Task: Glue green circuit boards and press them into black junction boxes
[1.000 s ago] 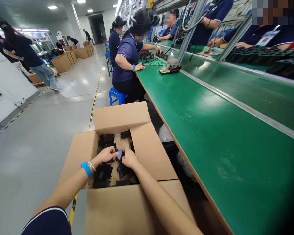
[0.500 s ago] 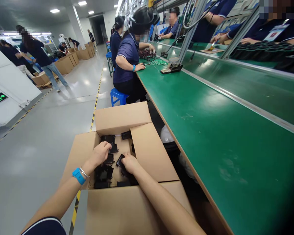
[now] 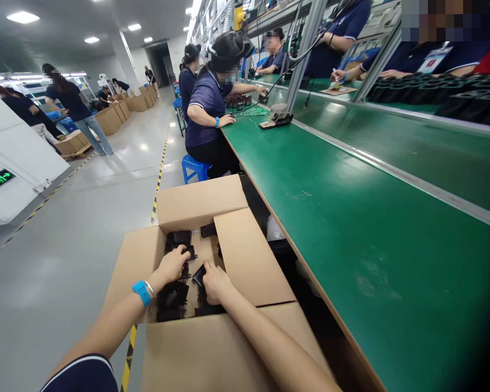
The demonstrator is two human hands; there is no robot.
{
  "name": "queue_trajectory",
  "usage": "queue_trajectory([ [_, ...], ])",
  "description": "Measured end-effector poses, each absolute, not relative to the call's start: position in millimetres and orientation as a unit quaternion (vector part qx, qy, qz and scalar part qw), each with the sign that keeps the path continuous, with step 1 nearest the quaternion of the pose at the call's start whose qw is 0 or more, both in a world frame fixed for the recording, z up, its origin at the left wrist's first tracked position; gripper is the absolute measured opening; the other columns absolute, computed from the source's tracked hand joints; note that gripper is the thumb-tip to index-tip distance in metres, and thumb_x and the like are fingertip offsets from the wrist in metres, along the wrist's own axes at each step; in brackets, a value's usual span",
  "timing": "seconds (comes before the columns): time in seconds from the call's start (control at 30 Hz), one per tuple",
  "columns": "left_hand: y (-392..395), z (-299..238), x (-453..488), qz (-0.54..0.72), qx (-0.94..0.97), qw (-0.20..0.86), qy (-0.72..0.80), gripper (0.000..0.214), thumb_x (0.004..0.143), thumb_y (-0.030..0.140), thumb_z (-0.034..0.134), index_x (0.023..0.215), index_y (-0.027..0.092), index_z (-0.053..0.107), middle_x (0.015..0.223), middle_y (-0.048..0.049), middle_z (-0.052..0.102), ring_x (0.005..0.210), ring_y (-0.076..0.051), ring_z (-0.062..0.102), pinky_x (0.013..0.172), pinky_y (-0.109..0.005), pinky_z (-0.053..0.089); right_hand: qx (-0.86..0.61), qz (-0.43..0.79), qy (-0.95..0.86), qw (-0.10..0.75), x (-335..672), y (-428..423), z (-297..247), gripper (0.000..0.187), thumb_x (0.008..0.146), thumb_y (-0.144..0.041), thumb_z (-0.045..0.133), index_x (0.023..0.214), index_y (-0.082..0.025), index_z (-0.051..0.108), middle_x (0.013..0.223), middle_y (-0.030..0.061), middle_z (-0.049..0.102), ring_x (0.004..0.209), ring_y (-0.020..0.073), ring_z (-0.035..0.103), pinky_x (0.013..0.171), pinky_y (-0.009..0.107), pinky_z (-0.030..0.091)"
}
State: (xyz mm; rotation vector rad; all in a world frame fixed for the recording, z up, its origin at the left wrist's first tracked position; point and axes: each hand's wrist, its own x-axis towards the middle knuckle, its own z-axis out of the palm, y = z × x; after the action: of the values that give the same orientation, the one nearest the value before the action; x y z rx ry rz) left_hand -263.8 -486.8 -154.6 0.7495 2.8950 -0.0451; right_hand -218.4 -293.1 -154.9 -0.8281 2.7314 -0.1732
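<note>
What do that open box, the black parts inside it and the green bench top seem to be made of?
Open box: matte brown cardboard, judging by its folded flaps. Black parts: probably molded plastic, semi-gloss, with small prongs; coated metal can't be ruled out. Green bench top: a smooth, shiny sheet, perhaps rubber or laminate, showing reflections and smudges.

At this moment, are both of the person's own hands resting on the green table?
No, the left hand and right hand both reach into the open cardboard box, among black parts.
</note>
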Motion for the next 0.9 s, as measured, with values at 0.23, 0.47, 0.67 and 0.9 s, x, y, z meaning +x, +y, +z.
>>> queue_trajectory([
  [0.23,-475.6,-159.8,-261.3,-0.071,0.223,0.070,0.970,0.030,0.092,0.031,0.056,0.119,0.017,0.055,0.123,-0.0097,0.055,0.103,-0.022,0.058,0.086,-0.042,0.052,-0.300,-0.084,0.939,0.145,-215.5,-288.6,-146.1,0.032,0.092,-0.033,0.055,0.118,-0.016,0.056,0.120,0.0094,0.056,0.102,0.0209,0.058,0.086,0.042,0.051],
  [0.47,-468.5,-155.6,-255.8,-0.073,0.188,0.038,0.979,0.031,0.092,0.031,0.056,0.121,0.017,0.054,0.125,-0.0100,0.054,0.106,-0.023,0.057,0.088,-0.044,0.051,-0.285,-0.187,0.926,0.161,-218.4,-284.5,-112.0,0.030,0.092,-0.033,0.055,0.116,-0.016,0.057,0.117,0.0088,0.058,0.100,0.0199,0.059,0.085,0.041,0.051],
  [0.67,-465.3,-145.8,-251.7,-0.028,0.184,0.008,0.982,0.030,0.092,0.032,0.056,0.118,0.017,0.056,0.125,-0.0098,0.055,0.109,-0.024,0.056,0.092,-0.046,0.048,-0.266,-0.331,0.895,0.137,-233.5,-251.6,-44.3,0.020,0.092,-0.027,0.055,0.105,-0.013,0.062,0.103,0.0057,0.064,0.088,0.0156,0.062,0.076,0.033,0.052],
  [0.9,-455.3,-100.0,-248.7,0.106,0.182,-0.061,0.976,0.007,0.084,0.020,0.059,0.085,0.019,0.067,0.116,-0.0068,0.060,0.113,-0.027,0.053,0.093,-0.048,0.045,-0.212,-0.372,0.903,0.046,-198.1,-137.8,58.8,0.020,0.076,-0.008,0.052,0.078,-0.016,0.070,0.069,-0.0012,0.064,0.067,0.0124,0.056,0.060,0.022,0.039],
])
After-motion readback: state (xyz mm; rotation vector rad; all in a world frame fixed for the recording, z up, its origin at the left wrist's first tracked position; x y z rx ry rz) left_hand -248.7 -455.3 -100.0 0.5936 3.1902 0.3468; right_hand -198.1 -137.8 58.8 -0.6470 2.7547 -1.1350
